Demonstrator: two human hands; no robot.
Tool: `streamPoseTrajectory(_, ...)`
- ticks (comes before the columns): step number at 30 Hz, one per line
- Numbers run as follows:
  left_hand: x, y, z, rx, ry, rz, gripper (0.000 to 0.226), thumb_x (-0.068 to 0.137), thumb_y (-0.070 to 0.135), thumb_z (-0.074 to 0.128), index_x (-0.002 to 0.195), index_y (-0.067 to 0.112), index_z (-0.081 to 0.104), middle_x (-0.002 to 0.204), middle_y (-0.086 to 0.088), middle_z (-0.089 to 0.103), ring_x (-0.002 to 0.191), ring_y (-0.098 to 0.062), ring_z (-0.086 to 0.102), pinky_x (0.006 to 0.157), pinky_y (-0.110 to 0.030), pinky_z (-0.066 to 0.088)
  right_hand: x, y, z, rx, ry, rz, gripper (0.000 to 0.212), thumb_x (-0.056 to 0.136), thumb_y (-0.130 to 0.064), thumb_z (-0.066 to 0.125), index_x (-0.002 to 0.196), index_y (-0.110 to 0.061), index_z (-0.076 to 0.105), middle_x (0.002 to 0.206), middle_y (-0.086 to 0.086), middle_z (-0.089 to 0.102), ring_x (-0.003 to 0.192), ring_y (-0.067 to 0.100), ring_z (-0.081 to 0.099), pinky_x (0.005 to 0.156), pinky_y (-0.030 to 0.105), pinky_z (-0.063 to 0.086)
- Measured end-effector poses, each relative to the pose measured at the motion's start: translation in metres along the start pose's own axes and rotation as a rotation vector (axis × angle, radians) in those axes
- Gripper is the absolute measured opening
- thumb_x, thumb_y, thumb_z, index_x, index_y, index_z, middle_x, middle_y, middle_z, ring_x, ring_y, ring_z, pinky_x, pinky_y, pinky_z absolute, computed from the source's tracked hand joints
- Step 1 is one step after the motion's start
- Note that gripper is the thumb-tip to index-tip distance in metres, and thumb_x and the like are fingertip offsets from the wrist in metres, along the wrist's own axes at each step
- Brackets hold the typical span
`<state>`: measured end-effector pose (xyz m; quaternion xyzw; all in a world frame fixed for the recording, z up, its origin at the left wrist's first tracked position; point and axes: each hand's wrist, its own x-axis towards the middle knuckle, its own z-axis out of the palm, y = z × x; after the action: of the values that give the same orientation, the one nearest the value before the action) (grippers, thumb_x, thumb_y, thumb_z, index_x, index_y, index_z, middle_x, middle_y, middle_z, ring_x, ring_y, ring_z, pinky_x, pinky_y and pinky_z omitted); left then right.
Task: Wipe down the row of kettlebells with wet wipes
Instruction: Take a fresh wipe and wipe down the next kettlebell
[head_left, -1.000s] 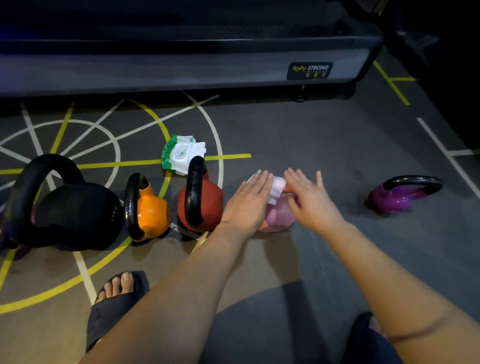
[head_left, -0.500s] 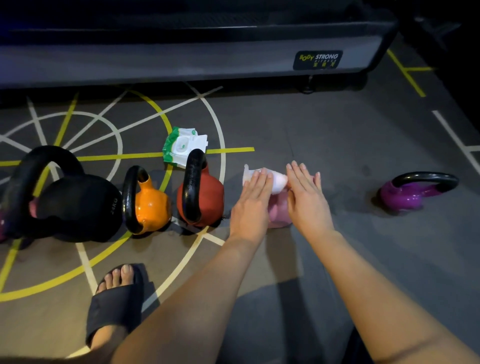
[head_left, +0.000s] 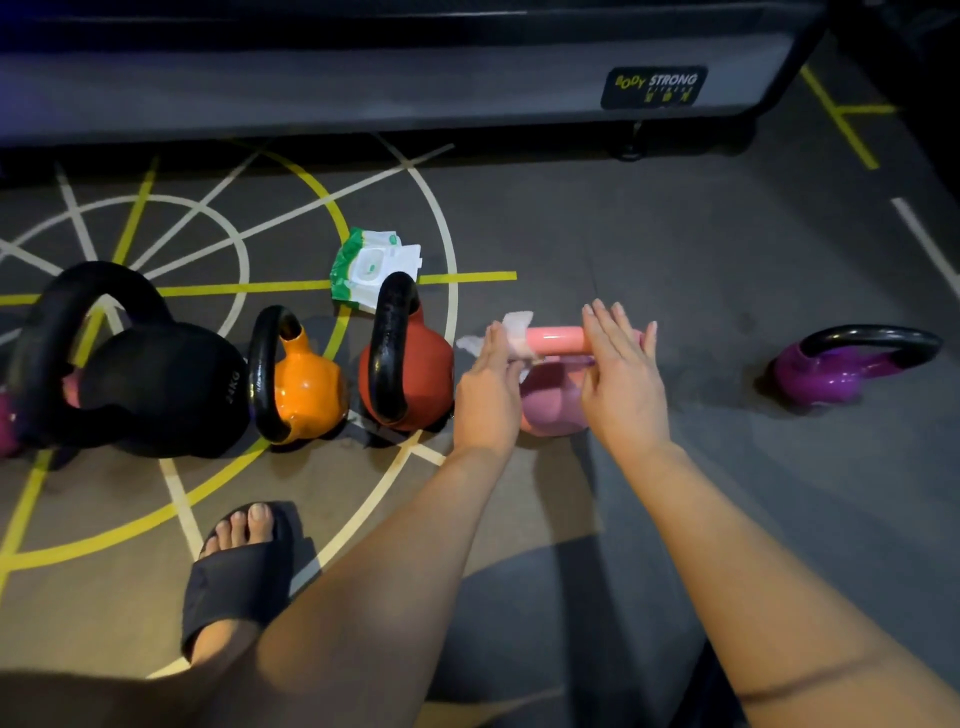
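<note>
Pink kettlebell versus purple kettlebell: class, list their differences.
The pink kettlebell has a pink handle; the purple kettlebell a black one. The pink kettlebell stands beside the red kettlebell; the purple kettlebell sits apart. The left hand, with a wipe, and right hand touch the pink kettlebell; nothing touches the purple kettlebell. Both sit on the floor.

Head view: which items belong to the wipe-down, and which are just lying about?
Job: wipe, pink kettlebell, red kettlebell, orange kettlebell, black kettlebell, purple kettlebell, wipe pack.
Not the job: sandal on foot, machine base.
</note>
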<state>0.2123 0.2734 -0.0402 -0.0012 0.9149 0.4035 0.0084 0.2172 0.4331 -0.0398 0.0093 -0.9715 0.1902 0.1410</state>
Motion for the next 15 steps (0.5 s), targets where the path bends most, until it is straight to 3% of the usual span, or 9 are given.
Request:
streamPoseTrajectory(3, 0.002, -0.004, 0.004, -0.067, -0.03, -0.176, 0.058, 0.105, 0.015, 0.052, 0.159, 0.016, 0.033, 0.121, -0.019, 0.068, 0.111, -0.037, 0.064, 0.094, -0.038, 0.046, 0.001, 0.001, 0.001, -0.003, 0.016, -0.006, 0.069, 0.082, 0.001, 0.056, 0.149, -0.007, 0.045, 0.156, 0.008, 0.044, 0.149, 0.026, 0.032, 0.124, 0.053, 0.01)
streamPoseTrajectory(7, -0.005, -0.003, 0.016, -0.174, -0.042, -0.267, 0.053, 0.102, 0.006, 0.049, 0.152, 0.021, 0.041, 0.116, -0.01, 0.07, 0.11, -0.034, 0.065, 0.093, -0.042, 0.05, -0.001, 0.001, 0.006, 0.015, 0.046, 0.017, 0.071, 0.081, 0.006, 0.053, 0.15, -0.008, 0.045, 0.157, 0.006, 0.042, 0.151, 0.025, 0.029, 0.125, 0.051, 0.009)
streamPoseTrajectory(11, -0.007, -0.009, 0.019, -0.128, -0.021, -0.204, 0.066, 0.103, 0.006, 0.046, 0.162, 0.019, 0.019, 0.131, -0.016, 0.064, 0.116, -0.034, 0.064, 0.1, -0.044, 0.051, -0.003, 0.001, 0.009, 0.013, 0.072, 0.01, 0.073, 0.078, 0.006, 0.06, 0.148, -0.011, 0.047, 0.156, 0.004, 0.045, 0.15, 0.023, 0.029, 0.125, 0.049, 0.009)
streamPoseTrajectory(15, -0.02, -0.008, 0.024, -0.134, 0.046, -0.057, 0.067, 0.104, 0.01, 0.051, 0.162, 0.012, 0.018, 0.157, -0.012, 0.044, 0.135, -0.03, 0.054, 0.11, -0.043, 0.045, -0.004, -0.003, 0.01, -0.048, 0.101, 0.03, 0.067, 0.08, 0.0, 0.061, 0.144, -0.012, 0.051, 0.152, 0.003, 0.049, 0.149, 0.023, 0.032, 0.123, 0.057, 0.005)
